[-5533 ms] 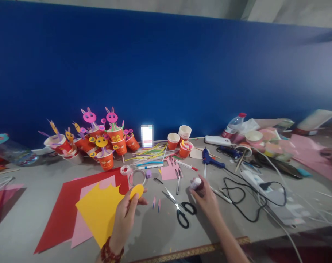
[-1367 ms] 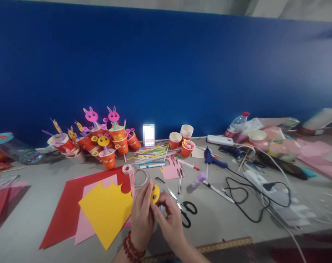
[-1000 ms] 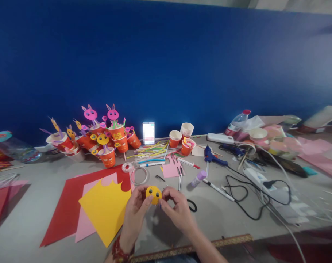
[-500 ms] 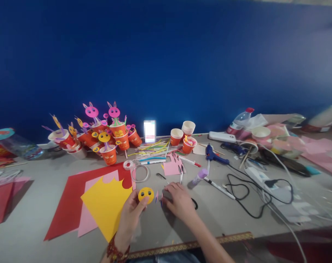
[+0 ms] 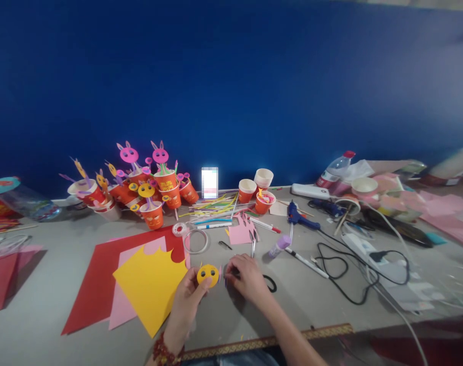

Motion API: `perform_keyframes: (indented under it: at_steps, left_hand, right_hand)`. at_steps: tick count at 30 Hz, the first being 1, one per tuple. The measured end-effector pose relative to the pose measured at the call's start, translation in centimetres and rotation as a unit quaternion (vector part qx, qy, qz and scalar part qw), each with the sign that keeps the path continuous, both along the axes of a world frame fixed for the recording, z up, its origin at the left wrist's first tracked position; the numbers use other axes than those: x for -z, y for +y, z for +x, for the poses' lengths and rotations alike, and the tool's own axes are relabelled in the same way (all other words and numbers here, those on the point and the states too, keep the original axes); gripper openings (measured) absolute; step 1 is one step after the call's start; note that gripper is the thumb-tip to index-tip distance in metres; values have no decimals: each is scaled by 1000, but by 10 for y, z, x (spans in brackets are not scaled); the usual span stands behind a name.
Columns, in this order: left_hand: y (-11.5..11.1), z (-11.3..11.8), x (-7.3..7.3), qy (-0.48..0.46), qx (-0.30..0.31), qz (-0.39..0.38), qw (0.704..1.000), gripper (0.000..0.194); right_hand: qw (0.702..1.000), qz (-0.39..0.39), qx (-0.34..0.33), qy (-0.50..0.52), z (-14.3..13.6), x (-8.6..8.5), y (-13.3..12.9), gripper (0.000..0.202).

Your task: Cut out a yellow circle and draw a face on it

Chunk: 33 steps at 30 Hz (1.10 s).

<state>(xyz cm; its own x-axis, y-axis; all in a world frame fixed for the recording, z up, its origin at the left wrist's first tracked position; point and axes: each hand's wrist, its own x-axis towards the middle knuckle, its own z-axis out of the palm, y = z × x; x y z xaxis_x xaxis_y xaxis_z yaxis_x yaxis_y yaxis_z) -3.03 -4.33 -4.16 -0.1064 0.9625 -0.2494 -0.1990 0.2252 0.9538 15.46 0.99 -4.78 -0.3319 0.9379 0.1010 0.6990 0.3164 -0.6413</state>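
My left hand (image 5: 188, 297) is closed on a round yellow paper face (image 5: 208, 275) with two dark eyes, pinched between thumb and fingers above the table. A small pink paper piece (image 5: 220, 273) shows at the face's right edge; whether it touches the face I cannot tell. My right hand (image 5: 247, 278) lies just right of it, fingers curled together at the tabletop. A small purplish bit shows at its fingertips, too small to name. Partly under this hand lie scissors (image 5: 270, 283) with a black handle. A purple-capped glue stick (image 5: 280, 246) stands tilted beyond it.
Yellow (image 5: 149, 284), pink and red paper sheets lie at the left. Decorated red cups (image 5: 152, 217) crowd the back left; pipe cleaners (image 5: 212, 207) and plain cups (image 5: 247, 190) are at the back. To the right are a blue glue gun (image 5: 300, 218), its black cable and a power strip (image 5: 384, 274).
My left hand has moved slightly right with the yellow face, bringing its edge up to the small pink piece. My right hand stays nearly in place, its fingers drawn a little closer together.
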Motion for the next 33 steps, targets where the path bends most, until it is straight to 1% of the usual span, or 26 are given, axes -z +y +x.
perform_keyframes:
  at_steps: [2,5,8,10,12,15,20,21,23,24,25,26,27,29,31,33]
  left_hand:
    - [-1,1,2,-5,10,0,1000,39]
    - [-1,2,0,-2,46,27,999,34]
    - [-2,2,-6,56,96,121,986,24]
    - [-3,2,-12,117,129,183,968,19]
    - [-3,1,-16,165,150,220,950,16]
    - [-5,2,-23,203,155,254,933,15]
    - [-7,6,-29,220,121,280,927,16]
    - [-7,7,-30,220,117,283,926,16]
    - [-7,7,-32,218,111,286,926,16]
    - [-7,7,-32,217,108,286,927,17]
    - [-7,6,-33,214,106,286,928,17]
    - [-7,6,-33,209,105,285,929,17]
    - [-7,6,-33,203,106,284,931,17]
    - [-7,5,-33,191,110,277,935,17]
    - [-7,5,-33,174,117,265,941,17]
    - [-8,7,-32,152,122,255,947,18]
  right_hand:
    - [997,-34,12,66,2,-4,0,10]
    - [977,-96,14,190,4,-14,-3,6]
    - [956,-117,3,269,3,-25,-7,6]
    - [949,-118,0,294,2,-32,-10,9]
    - [943,-120,-5,310,1,-38,-12,13]
    - [935,-128,-16,330,1,-43,-15,16]
    - [920,-153,-38,359,1,-44,-13,21]
    - [916,-149,-23,373,2,-44,-12,23]
    - [913,-108,41,392,7,-45,-9,27]
    - [916,-71,72,388,9,-46,-8,30]
    - [923,-30,90,372,12,-48,-7,33]
    - [934,5,88,347,15,-50,-6,36]
    - [944,26,67,321,17,-52,-6,37]
    - [953,19,-1,302,18,-55,-8,30]
    - [941,-39,-59,331,16,-55,-12,22]
    - [918,-103,-94,372,13,-54,-16,23]
